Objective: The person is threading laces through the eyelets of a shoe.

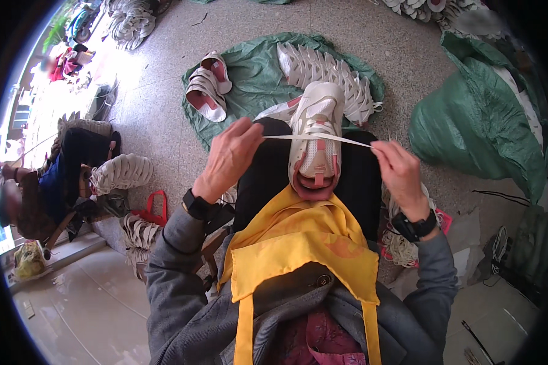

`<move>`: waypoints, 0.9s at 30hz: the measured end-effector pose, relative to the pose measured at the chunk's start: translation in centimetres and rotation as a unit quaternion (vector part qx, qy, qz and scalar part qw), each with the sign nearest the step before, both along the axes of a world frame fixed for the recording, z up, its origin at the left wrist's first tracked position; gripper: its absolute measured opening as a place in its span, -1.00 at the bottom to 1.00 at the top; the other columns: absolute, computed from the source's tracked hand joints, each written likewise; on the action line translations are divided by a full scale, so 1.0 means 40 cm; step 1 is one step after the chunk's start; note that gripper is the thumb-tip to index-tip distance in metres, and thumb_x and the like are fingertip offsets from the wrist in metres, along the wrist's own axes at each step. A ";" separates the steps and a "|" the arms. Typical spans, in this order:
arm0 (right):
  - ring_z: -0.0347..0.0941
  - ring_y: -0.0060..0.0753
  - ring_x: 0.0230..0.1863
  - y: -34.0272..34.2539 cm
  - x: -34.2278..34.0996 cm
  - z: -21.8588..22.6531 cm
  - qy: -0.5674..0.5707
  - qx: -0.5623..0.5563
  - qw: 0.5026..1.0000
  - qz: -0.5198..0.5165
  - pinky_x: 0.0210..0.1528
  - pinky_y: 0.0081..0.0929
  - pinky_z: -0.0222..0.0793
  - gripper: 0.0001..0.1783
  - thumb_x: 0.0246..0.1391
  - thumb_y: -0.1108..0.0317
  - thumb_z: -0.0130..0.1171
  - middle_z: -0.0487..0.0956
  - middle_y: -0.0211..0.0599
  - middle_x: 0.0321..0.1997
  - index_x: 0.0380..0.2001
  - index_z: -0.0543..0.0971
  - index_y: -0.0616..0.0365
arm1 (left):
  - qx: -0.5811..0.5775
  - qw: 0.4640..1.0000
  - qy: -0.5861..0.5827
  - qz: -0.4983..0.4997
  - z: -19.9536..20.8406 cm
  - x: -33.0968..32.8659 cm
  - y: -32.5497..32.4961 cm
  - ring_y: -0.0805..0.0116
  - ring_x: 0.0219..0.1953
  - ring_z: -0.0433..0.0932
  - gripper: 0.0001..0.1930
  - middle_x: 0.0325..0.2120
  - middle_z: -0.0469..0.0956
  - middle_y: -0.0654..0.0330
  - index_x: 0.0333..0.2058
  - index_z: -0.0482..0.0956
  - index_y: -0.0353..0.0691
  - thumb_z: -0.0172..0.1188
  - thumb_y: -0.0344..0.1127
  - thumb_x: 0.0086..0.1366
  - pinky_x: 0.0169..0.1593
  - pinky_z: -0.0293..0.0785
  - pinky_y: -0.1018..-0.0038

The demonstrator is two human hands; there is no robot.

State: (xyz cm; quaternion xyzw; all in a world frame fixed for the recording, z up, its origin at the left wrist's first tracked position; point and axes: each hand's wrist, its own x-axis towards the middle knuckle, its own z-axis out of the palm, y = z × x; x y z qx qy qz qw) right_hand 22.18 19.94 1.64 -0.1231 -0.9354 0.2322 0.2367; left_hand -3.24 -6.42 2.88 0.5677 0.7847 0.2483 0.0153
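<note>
A white and pink sneaker (316, 137) rests on my lap, toe pointing away from me. A flat white shoelace (341, 140) stretches tight across its upper. My left hand (230, 157) pinches the lace's left end, fingers closed on it. On the other side, my right hand (399, 171) grips the lace's right end at the same height. Both wrists carry black watches. A yellow apron (298, 243) covers my lap under the shoe.
A green sheet (249, 67) on the speckled floor holds a row of white sneakers (329, 73) and a pair at the left (208, 88). A bulging green sack (481, 121) stands at right. Another person (49, 182) sits at left beside stacked shoes (122, 173). A bundle of laces (399, 246) lies by my right knee.
</note>
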 end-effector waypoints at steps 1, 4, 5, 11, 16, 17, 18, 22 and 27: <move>0.65 -0.03 -0.27 0.010 0.027 0.009 -0.008 -0.011 1.000 -0.016 -0.29 -0.25 0.55 -0.89 0.18 0.50 0.30 0.66 -0.18 -0.29 -0.21 0.65 0.17 | 0.000 1.000 -0.016 0.017 0.001 -0.007 -0.019 -0.01 -0.23 0.53 -0.85 -0.35 0.43 0.08 -0.28 0.47 -0.23 0.28 -0.44 0.22 -0.23 0.49 0.15; 0.65 -0.09 -0.29 0.057 0.123 0.008 -0.030 -0.020 0.997 -0.075 -0.29 -0.31 0.53 -0.88 0.20 0.51 0.28 0.67 -0.14 -0.27 -0.19 0.67 0.19 | 0.034 0.998 0.021 0.046 -0.011 -0.033 -0.079 -0.05 -0.16 0.48 -0.85 -0.31 0.41 0.05 -0.33 0.49 -0.27 0.30 -0.50 0.18 -0.13 0.46 0.13; 0.64 -0.11 -0.30 0.078 0.159 0.002 -0.036 -0.019 0.994 -0.097 -0.29 -0.33 0.52 -0.88 0.21 0.52 0.27 0.67 -0.13 -0.26 -0.19 0.68 0.20 | 0.034 0.997 0.009 0.074 -0.007 -0.034 -0.098 -0.05 -0.15 0.44 -0.85 -0.32 0.40 0.04 -0.35 0.50 -0.30 0.32 -0.53 0.16 -0.09 0.42 0.13; 0.50 -0.53 -0.50 0.208 0.382 -0.048 -0.079 -0.111 0.958 -0.251 -0.44 -0.52 0.39 -0.82 0.30 0.51 0.19 0.67 -0.31 -0.29 -0.11 0.71 0.20 | -0.009 0.982 -0.012 0.187 -0.018 -0.116 -0.229 -0.04 -0.29 0.45 -0.86 -0.42 0.41 0.04 -0.37 0.46 -0.31 0.29 -0.49 0.24 -0.20 0.38 0.15; 0.46 -0.66 -0.51 0.340 0.544 -0.136 -0.092 -0.168 0.932 -0.309 -0.49 -0.62 0.37 -0.77 0.36 0.44 0.17 0.67 -0.36 -0.32 -0.02 0.73 0.18 | -0.012 0.964 -0.015 0.264 -0.056 -0.252 -0.405 -0.09 -0.37 0.59 -0.87 -0.48 0.57 -0.02 -0.36 0.48 -0.32 0.26 -0.44 0.31 -0.28 0.44 0.14; 0.47 -0.66 -0.50 0.365 0.576 -0.151 -0.099 -0.181 0.926 -0.316 -0.48 -0.61 0.39 -0.76 0.36 0.43 0.16 0.67 -0.35 -0.32 -0.01 0.72 0.17 | -0.015 0.961 -0.016 0.275 -0.058 -0.278 -0.436 -0.06 -0.41 0.60 -0.87 -0.50 0.57 -0.02 -0.35 0.49 -0.32 0.27 -0.43 0.31 -0.31 0.45 0.17; 0.48 -0.66 -0.50 0.386 0.602 -0.165 -0.107 -0.193 0.920 -0.323 -0.48 -0.61 0.41 -0.76 0.36 0.43 0.16 0.67 -0.35 -0.32 0.00 0.72 0.17 | -0.018 0.958 -0.018 0.287 -0.059 -0.302 -0.469 -0.04 -0.46 0.60 -0.87 -0.52 0.57 -0.02 -0.34 0.50 -0.33 0.27 -0.42 0.32 -0.33 0.46 0.19; 0.50 -0.63 -0.48 0.445 0.674 -0.194 -0.097 -0.205 0.919 -0.322 -0.43 -0.59 0.49 -0.74 0.38 0.44 0.12 0.67 -0.34 -0.32 0.02 0.71 0.17 | -0.063 0.938 -0.006 0.342 -0.069 -0.387 -0.583 0.06 -0.48 0.59 -0.85 -0.54 0.57 -0.02 -0.31 0.50 -0.33 0.28 -0.41 0.31 -0.33 0.46 0.25; 0.52 -0.62 -0.47 0.494 0.716 -0.214 -0.113 -0.191 0.922 -0.318 -0.41 -0.58 0.51 -0.73 0.37 0.48 0.10 0.66 -0.33 -0.33 0.02 0.70 0.19 | -0.054 0.935 -0.006 0.352 -0.073 -0.446 -0.665 0.30 -0.52 0.51 -0.87 -0.57 0.53 0.11 -0.32 0.49 -0.32 0.26 -0.42 0.31 -0.36 0.43 0.34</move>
